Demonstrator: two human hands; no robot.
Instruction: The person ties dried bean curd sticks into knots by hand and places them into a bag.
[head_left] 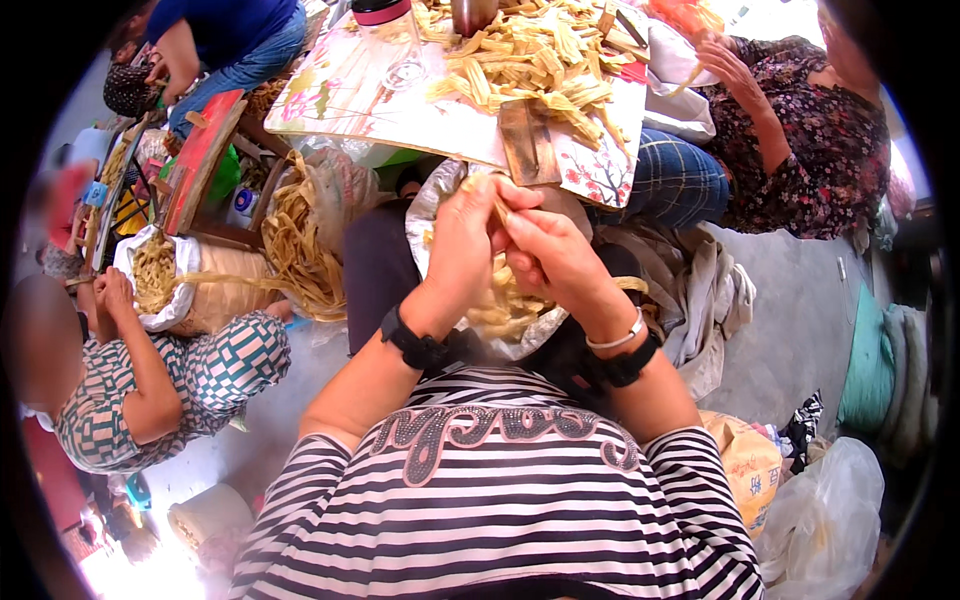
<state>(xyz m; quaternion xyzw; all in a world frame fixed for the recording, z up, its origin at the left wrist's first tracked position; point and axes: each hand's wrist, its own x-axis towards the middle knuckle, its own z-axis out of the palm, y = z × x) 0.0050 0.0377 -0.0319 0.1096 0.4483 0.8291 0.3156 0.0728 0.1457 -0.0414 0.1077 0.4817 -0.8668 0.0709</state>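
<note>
My left hand (462, 235) and my right hand (562, 250) meet just in front of the table edge, fingers closed and pinching together. Between the fingertips a bit of a thin yellowish strip (500, 208) shows; most of it is hidden by the fingers. Below them, between my knees, a white sack (425, 205) stands with its mouth spread, holding pale yellow strips (505, 305). Just beyond my fingertips a wooden block (528, 140) with a dark slot lies at the edge of the table (370, 115).
A heap of yellow strips (540, 60) and a clear jar (385, 35) with a dark lid are on the table. Co-workers sit at left and right. Left of my knee hang bundled strips (295, 235). Cloth (700, 300) and a plastic bag (830, 520) lie to the right.
</note>
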